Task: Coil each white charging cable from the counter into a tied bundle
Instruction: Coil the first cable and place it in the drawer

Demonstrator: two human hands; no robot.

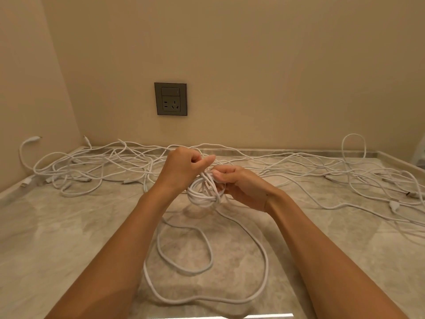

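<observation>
While both hands work at the centre of the frame, one white cable is partway coiled.

At left, a tangle of loose cables (92, 164) lies on the counter (57, 226) below one wall socket (170, 99). The left hand (181, 168), fingers curled, seems to pinch a strand above the single coil (202, 194), though the pinch itself is hidden. The right hand (241, 187) grips the coil's right side. A long tail (207, 261) loops across the lower centre, so winding looks unfinished: the next move calls for feeding in that slack, then tying off. More cables (345, 176) sprawl at right. There are several, too tangled to count, and no finished bundle shows.
</observation>
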